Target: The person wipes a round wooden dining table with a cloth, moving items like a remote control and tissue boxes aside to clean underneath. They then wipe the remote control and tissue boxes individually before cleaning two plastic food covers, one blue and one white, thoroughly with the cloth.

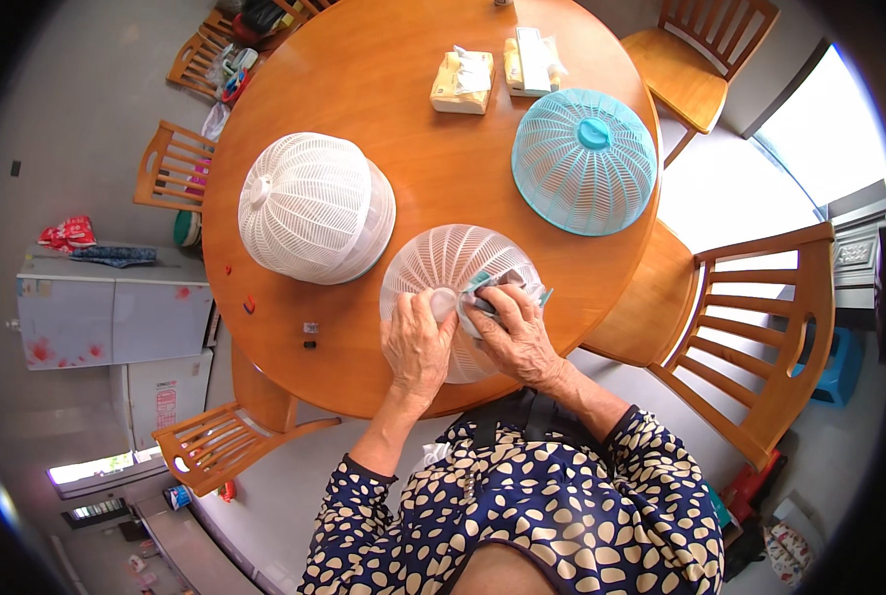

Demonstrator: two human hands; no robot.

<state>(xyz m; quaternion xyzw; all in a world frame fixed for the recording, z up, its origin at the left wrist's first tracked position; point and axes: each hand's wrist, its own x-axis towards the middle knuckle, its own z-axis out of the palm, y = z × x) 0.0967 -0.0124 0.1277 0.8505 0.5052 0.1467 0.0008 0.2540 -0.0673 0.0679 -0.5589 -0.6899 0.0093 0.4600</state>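
Observation:
In front of me on the round table is a translucent white mesh food cover (441,256), shaped like a dome. My left hand (417,339) is closed on it, its fingertips pinching beside the round knob at the top. A crumpled grey and teal cloth (491,286) is gripped in my right hand (514,335), pressed against the dome just right of the knob. The palm hides part of the cloth. To the left, a white food cover (309,203) lies tilted over a similar pale one. A turquoise food cover (584,167) stands upright at the far right.
Two tissue packs, one (461,83) left of the other (532,64), sit toward the far side of the wooden table (364,59). Small dark bits (310,344) lie left of my hands. Wooden chairs (731,327) surround the table, and a white fridge (116,312) stands left.

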